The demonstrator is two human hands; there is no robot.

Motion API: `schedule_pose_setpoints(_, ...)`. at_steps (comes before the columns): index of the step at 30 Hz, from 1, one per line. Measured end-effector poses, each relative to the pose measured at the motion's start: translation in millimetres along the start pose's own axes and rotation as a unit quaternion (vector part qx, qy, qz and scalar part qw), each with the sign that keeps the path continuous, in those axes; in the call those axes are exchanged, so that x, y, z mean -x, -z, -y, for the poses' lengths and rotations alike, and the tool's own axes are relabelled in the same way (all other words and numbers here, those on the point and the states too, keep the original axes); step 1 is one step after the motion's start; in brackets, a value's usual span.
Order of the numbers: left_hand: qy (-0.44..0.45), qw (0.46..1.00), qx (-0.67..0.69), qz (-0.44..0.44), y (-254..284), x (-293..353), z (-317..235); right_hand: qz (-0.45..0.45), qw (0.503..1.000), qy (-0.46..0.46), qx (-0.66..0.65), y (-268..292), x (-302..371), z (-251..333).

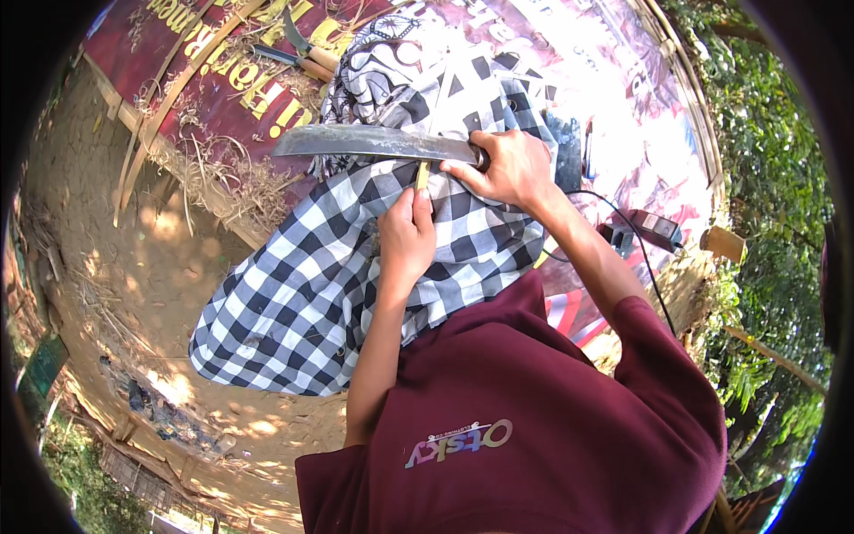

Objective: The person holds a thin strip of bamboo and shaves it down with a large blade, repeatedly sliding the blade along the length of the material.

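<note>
Right hand [514, 165] clasps a knife [374, 141], left hand [406, 235] pinches a strip [422, 175]; a steady, shallow angle likely keeps the cut even.

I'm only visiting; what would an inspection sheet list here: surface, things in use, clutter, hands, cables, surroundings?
Surface: printed banner sheet; checkered cloth beneath the hands.
Things in use: machete; slim yellowish strip.
Clutter: fibrous shavings, sickle-like blade.
Hands: left hand's fingers pinch the strip; right hand grips the machete's handle.
Cables: black cable, passing a dark box at right.
Surroundings: bare earth left, green foliage right.
</note>
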State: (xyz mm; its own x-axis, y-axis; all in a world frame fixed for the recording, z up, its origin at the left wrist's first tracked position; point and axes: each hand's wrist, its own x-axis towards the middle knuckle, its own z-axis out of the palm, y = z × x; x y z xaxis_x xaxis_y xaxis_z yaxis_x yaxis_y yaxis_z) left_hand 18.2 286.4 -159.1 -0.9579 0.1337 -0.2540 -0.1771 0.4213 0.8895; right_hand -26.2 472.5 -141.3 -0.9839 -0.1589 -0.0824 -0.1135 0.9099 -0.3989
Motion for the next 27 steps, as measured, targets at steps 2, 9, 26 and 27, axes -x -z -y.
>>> schedule_pose_setpoints(2,-0.004,1.000,-0.029,-0.002,-3,-5,-3,0.003,0.999,0.010,-0.033,-2,-8,-4)
schedule_pose_setpoints(9,0.001,0.996,-0.079,-0.039,-10,-4,-18,0.000,0.999,0.040,-0.019,-7,-10,3)
schedule_pose_setpoints(26,0.060,0.997,-0.045,0.017,7,23,-18,-0.006,1.000,-0.016,-0.020,-18,0,3)
schedule_pose_setpoints(27,0.041,0.998,-0.049,0.004,9,27,-20,-0.005,1.000,-0.011,-0.017,-17,0,4)
